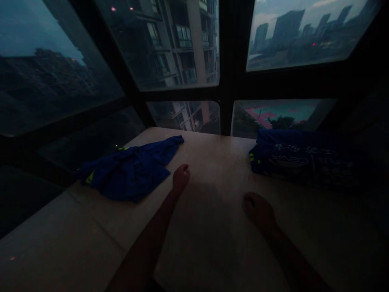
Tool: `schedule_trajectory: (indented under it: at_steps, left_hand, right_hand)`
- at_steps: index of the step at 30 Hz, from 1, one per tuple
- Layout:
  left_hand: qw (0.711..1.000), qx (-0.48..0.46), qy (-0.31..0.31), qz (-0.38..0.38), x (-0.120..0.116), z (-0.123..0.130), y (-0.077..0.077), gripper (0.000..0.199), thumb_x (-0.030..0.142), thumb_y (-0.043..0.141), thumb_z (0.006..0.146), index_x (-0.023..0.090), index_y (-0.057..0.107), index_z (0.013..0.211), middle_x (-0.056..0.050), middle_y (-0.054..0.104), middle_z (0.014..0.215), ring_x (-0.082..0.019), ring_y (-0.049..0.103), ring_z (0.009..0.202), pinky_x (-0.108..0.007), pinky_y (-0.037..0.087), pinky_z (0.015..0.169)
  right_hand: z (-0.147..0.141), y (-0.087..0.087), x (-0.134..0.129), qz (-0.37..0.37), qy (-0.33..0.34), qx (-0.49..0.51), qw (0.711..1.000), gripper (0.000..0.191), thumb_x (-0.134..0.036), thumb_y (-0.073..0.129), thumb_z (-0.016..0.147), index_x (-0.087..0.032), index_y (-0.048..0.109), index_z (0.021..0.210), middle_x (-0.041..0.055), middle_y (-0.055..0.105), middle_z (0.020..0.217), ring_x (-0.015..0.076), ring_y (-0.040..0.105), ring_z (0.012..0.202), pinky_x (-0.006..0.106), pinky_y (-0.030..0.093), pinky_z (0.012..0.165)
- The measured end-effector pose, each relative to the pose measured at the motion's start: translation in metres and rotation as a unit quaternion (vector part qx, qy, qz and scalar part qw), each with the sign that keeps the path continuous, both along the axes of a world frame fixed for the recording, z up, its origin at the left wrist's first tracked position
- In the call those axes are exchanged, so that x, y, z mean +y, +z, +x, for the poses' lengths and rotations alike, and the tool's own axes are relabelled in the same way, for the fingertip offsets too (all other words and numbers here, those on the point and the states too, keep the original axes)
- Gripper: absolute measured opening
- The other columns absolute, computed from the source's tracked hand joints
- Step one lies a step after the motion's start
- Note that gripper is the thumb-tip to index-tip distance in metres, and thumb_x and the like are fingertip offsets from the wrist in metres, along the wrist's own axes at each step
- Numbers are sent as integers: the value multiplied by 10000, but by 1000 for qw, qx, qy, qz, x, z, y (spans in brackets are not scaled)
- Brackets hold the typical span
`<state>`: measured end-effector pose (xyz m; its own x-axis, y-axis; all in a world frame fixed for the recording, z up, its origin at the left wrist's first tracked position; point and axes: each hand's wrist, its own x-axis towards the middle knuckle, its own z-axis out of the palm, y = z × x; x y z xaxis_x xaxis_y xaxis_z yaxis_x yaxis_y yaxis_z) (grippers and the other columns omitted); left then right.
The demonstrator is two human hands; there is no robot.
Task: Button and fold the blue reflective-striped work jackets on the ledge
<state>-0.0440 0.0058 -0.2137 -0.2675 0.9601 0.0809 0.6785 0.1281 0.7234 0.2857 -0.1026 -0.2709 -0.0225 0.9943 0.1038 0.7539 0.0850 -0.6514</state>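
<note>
My left hand (181, 177) is curled closed over the pale surface (209, 162), just right of a crumpled blue garment (130, 172) with yellow-green marks. Nothing shows in its fingers. Farther right, my right hand (259, 211) is also curled, with nothing visible in it. Beyond it lies a dark blue bundle of folded cloth (291, 156) with white lettering and yellow-green marks at its left edge. Neither hand touches the garment or the bundle.
Dark window frames (225, 81) rise behind and to the left of the surface. Buildings show through the glass. The scene is dim, and the right side is nearly black.
</note>
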Motion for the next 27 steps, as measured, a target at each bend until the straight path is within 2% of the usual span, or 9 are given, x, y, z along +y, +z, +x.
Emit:
schedule_trajectory:
  at_steps: [3, 5, 7, 10, 12, 14, 18, 23, 27]
  left_hand:
    - [992, 89, 85, 31, -11, -74, 25, 509, 291, 564, 847, 116, 527, 1324, -208, 458, 1456, -353, 358, 1392, -539, 245, 1153]
    - [968, 197, 153, 3, -21, -112, 29, 694, 442, 592, 842, 99, 423, 1422, -247, 334, 1526, -414, 276, 1418, -594, 235, 1129]
    - [936, 290, 184, -78, -31, -136, 23, 779, 547, 555, 851, 87, 381, 1455, -280, 339, 1510, -439, 332, 1375, -604, 315, 1063]
    - [916, 340, 158, -141, -44, -143, 4, 585, 457, 423, 934, 120, 465, 1410, -248, 443, 1449, -398, 405, 1328, -577, 354, 1024]
    - [917, 354, 137, -125, -52, -135, -6, 470, 319, 359, 957, 164, 522, 1369, -195, 476, 1442, -349, 398, 1342, -554, 327, 1050]
    - [915, 368, 120, -112, -61, -122, -11, 458, 231, 343, 946, 180, 542, 1355, -170, 488, 1445, -317, 397, 1348, -527, 317, 1062]
    - [911, 391, 95, -89, -85, -87, -17, 478, 184, 371, 922, 176, 541, 1368, -167, 484, 1464, -313, 397, 1355, -522, 310, 1070]
    - [904, 423, 29, -54, -129, -28, -27, 510, 155, 396, 899, 167, 535, 1389, -166, 491, 1468, -338, 430, 1335, -548, 342, 1046]
    - [916, 398, -15, -40, -173, 25, -37, 517, 125, 428, 879, 226, 568, 1367, -130, 525, 1450, -332, 446, 1337, -567, 354, 1047]
  right_hand:
    - [-9, -3, -6, 0, 2, -53, 999, 275, -296, 409, 881, -214, 651, 983, 64, 681, 1027, 194, 635, 875, 285, 432, 732]
    - [-9, -5, -6, 3, 11, -78, 997, 271, -288, 398, 898, -212, 643, 984, 63, 673, 1041, 187, 628, 867, 280, 416, 713]
    - [-8, -6, -6, 1, 13, -91, 996, 265, -276, 391, 903, -212, 635, 983, 58, 668, 1041, 180, 624, 859, 277, 406, 709]
    - [-8, -6, -5, -9, 4, -94, 996, 252, -275, 402, 896, -210, 626, 992, 52, 663, 1035, 176, 623, 854, 274, 405, 712]
    - [-7, -7, -4, -11, -1, -88, 996, 254, -279, 402, 897, -208, 624, 999, 50, 664, 1027, 177, 625, 858, 274, 410, 717]
    - [-7, -10, -3, -1, -2, -80, 997, 264, -279, 398, 898, -205, 628, 1005, 57, 667, 1035, 181, 629, 877, 277, 419, 736]
    - [-6, -14, -1, 17, -10, -72, 997, 280, -278, 390, 892, -201, 636, 1002, 70, 673, 1065, 193, 636, 900, 290, 435, 754]
    - [-10, -7, -1, 4, -29, -67, 997, 277, -269, 406, 885, -207, 643, 1015, 67, 674, 1078, 188, 642, 917, 285, 446, 777]
    - [-12, -1, -4, 14, -13, -46, 999, 295, -277, 393, 898, -202, 644, 1035, 71, 673, 1073, 195, 639, 957, 298, 457, 830]
